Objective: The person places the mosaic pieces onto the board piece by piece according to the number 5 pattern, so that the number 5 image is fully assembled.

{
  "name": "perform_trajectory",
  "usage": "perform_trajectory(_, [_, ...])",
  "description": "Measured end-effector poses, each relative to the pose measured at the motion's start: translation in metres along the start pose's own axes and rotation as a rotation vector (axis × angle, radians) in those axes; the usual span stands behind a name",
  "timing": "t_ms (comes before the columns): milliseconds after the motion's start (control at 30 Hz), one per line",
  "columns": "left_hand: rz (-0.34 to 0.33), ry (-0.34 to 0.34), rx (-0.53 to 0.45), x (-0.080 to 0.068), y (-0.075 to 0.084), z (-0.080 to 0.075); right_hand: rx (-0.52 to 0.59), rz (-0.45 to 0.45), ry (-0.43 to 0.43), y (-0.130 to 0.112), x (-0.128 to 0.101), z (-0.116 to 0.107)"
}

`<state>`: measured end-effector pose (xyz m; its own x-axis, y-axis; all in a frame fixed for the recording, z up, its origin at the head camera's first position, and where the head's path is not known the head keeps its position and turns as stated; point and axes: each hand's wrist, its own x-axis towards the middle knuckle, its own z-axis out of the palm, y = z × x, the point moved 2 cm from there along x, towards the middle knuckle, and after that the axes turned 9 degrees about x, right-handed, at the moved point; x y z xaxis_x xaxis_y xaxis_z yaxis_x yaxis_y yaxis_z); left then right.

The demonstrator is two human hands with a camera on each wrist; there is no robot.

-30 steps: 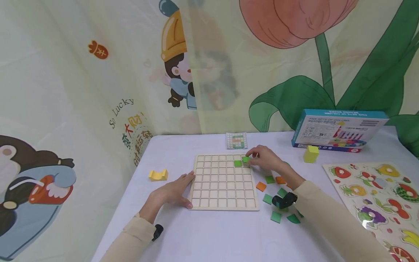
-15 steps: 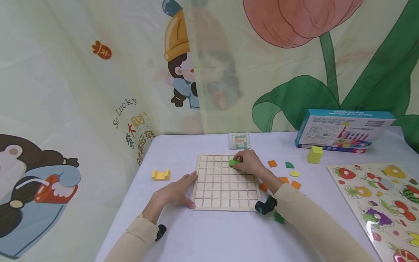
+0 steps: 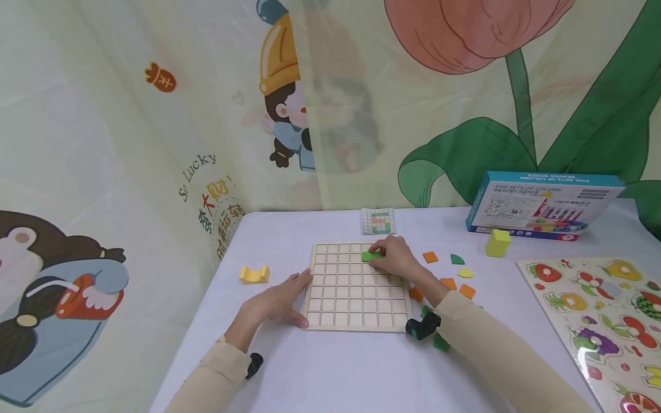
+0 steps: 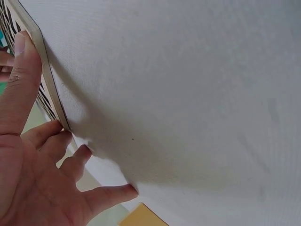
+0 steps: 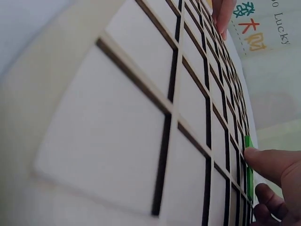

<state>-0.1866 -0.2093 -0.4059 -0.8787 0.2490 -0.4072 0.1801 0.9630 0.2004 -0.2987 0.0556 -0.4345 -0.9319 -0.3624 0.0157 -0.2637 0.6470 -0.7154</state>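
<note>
Nearest me, the left hand lies flat with fingers straight against the near-left edge of the wooden grid board on the white counter. Farther in, the right hand presses its fingertips on a green tile in the board's second row from the far edge. Beyond stands a blue box.

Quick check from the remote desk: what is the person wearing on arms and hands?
Both arms are in long beige sleeves. Left hand and right hand are bare, no gloves or rings visible. A small black camera is strapped at each wrist: left camera, right camera.
</note>
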Motion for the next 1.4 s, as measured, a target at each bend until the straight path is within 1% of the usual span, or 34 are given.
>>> perform_trajectory(133, [-0.005, -0.003, -0.009, -0.001, 0.002, 0.001, 0.057, -0.007, -0.017, 0.006, -0.004, -0.008])
perform_trajectory(233, [0.0, -0.003, -0.012, -0.001, 0.002, 0.0, 0.099, -0.013, -0.029, 0.013, -0.01, -0.02])
perform_trajectory(367, [0.009, 0.002, -0.01, -0.002, 0.001, 0.0, 0.108, 0.028, -0.04, 0.027, -0.019, -0.041])
perform_trajectory(567, [0.015, 0.009, -0.013, -0.002, -0.001, -0.001, 0.079, 0.1, -0.046, 0.055, -0.036, -0.07])
perform_trajectory(600, [0.017, 0.01, -0.015, -0.002, -0.001, -0.001, 0.086, 0.121, -0.057, 0.059, -0.039, -0.073])
perform_trajectory(700, [0.025, 0.011, -0.017, -0.003, -0.001, -0.002, 0.097, 0.138, -0.112, 0.07, -0.05, -0.08])
perform_trajectory(800, [0.025, 0.01, -0.013, -0.004, -0.002, -0.003, 0.095, 0.122, -0.172, 0.075, -0.061, -0.084])
perform_trajectory(833, [0.025, 0.01, -0.013, -0.005, -0.002, -0.003, 0.085, 0.096, -0.19, 0.076, -0.064, -0.085])
perform_trajectory(900, [0.024, 0.011, -0.012, -0.005, -0.002, -0.004, 0.076, 0.073, -0.22, 0.078, -0.068, -0.086])
perform_trajectory(1033, [0.03, 0.016, -0.012, -0.004, -0.003, -0.004, 0.06, 0.033, -0.25, 0.078, -0.074, -0.084])
perform_trajectory(1333, [0.036, 0.009, -0.021, -0.001, -0.002, -0.003, -0.003, 0.035, -0.211, 0.077, -0.078, -0.08])
perform_trajectory(1400, [0.033, 0.006, -0.021, -0.001, -0.001, -0.002, 0.0, 0.038, -0.198, 0.076, -0.077, -0.08])
